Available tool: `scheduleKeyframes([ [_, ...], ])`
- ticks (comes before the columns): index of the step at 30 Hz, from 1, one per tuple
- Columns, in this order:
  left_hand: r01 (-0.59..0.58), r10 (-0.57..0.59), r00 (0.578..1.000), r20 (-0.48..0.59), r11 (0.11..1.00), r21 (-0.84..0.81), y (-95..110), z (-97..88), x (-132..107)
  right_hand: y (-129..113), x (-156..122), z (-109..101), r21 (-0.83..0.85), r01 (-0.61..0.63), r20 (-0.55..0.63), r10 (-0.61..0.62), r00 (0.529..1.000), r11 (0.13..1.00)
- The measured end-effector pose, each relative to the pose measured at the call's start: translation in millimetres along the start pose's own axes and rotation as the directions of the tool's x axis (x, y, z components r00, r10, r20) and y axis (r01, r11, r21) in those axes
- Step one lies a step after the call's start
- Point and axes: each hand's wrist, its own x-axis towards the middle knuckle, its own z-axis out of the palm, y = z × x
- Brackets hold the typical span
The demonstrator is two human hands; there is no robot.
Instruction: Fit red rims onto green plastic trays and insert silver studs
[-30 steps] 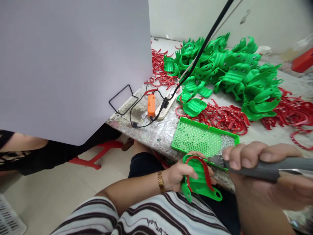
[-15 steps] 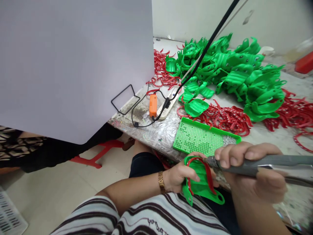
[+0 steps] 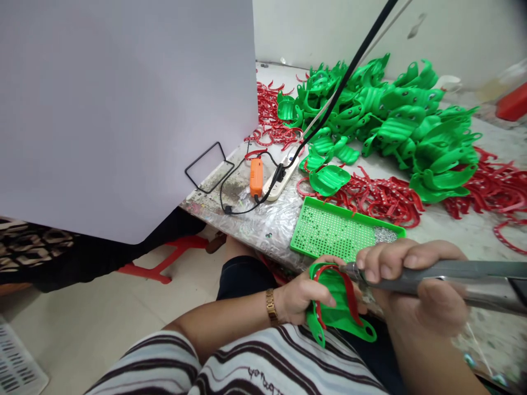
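Observation:
My left hand (image 3: 302, 293) is closed round a green plastic part (image 3: 340, 307) with a red curved strip (image 3: 349, 293) laid along its rim, held at my lap below the table edge. My right hand (image 3: 415, 280) grips a grey electric screwdriver (image 3: 465, 278) lying nearly level, its tip touching the top of the red strip. Just beyond lies a green perforated tray (image 3: 333, 233) with small screws heaped at its right end (image 3: 385, 235).
A heap of green parts (image 3: 395, 120) and red strips (image 3: 382, 197) covers the table. An orange adapter (image 3: 256, 176), a white power strip (image 3: 284, 175) and a black cable (image 3: 349, 71) lie at left. A white board (image 3: 123, 109) stands upright; another person's arm (image 3: 24, 247) shows beneath it.
The screwdriver's tip has come left onto the red strip on the green part. My left hand has tilted the part slightly. The other person's arm has shifted under the board.

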Motion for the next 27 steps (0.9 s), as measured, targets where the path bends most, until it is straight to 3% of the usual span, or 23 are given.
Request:
scheduleKeyframes([
  [5, 0.019, -0.019, 1.0, 0.013, 1.0, -0.023, -1.2, -2.1, 0.3, 2.3, -2.8, -1.0, 0.018, -0.021, 0.021, 0.021, 1.0, 1.0],
  [13, 0.051, -0.052, 0.994, -0.095, 0.999, -0.012, -1.0, -0.4, 2.3, 7.2, -4.1, -1.3, 0.026, -0.01, -0.003, 0.01, 1.0, 1.0],
  [19, 0.145, -0.144, 0.989, -0.043, 0.989, 0.017, -2.0, -7.9, -0.1, 3.6, 1.1, -23.5, 0.077, -0.051, 0.255, 0.03, 0.966, 0.996],
  [23, 0.131, -0.119, 0.984, -0.136, 0.988, 0.081, -1.7, -15.1, -6.7, 6.7, 9.4, -42.5, 0.056, 0.02, 0.003, -0.02, 1.0, 0.998],
  [25, 0.105, -0.097, 0.989, -0.112, 0.992, 0.069, -0.3, -14.4, -8.2, 18.9, 12.4, -45.0, -0.042, 0.042, -0.115, -0.047, 0.992, 0.998],
  [27, 0.073, -0.068, 0.994, -0.089, 0.996, 0.056, 2.9, -10.4, -7.5, 37.8, 12.9, -43.3, -0.112, 0.025, -0.16, -0.043, 0.986, 0.993],
])
